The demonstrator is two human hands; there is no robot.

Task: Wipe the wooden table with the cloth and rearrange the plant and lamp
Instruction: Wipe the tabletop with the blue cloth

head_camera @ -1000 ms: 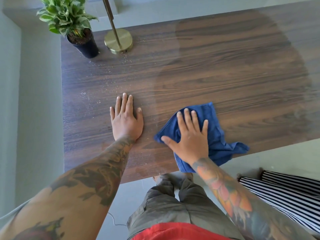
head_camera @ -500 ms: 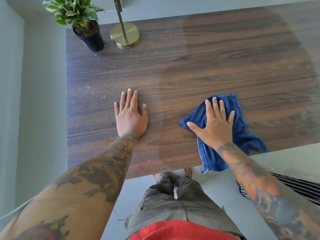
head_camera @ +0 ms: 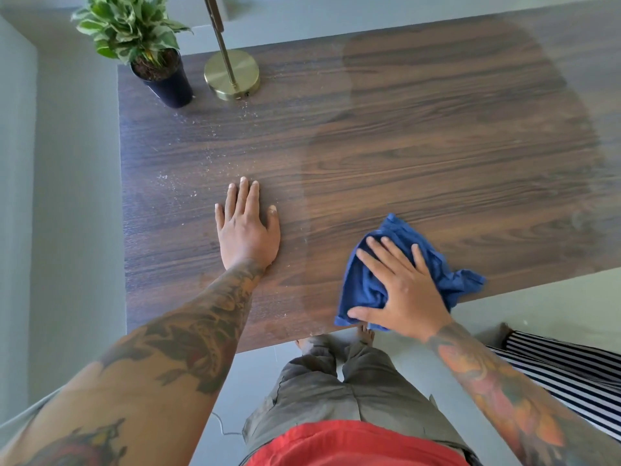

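A dark wooden table (head_camera: 420,136) fills the view. My right hand (head_camera: 400,287) presses flat, fingers straight, on a crumpled blue cloth (head_camera: 366,284) at the table's near edge; part of the cloth hangs over that edge. My left hand (head_camera: 247,227) rests flat on the wood, fingers straight, left of the cloth. A leafy plant in a black pot (head_camera: 164,79) stands at the far left corner. Just right of it is a lamp with a round brass base (head_camera: 232,74); its stem runs out of the top of the view. White specks lie on the left part of the table.
Grey floor surrounds the table on the left and near side. A black-and-white striped fabric (head_camera: 571,375) lies on the floor at the lower right. My legs and bare feet stand at the table's near edge. A thin cable (head_camera: 221,425) lies on the floor.
My right hand has dragged the cloth first to the right, then back toward the table's near edge. My left hand stays flat in the same spot.
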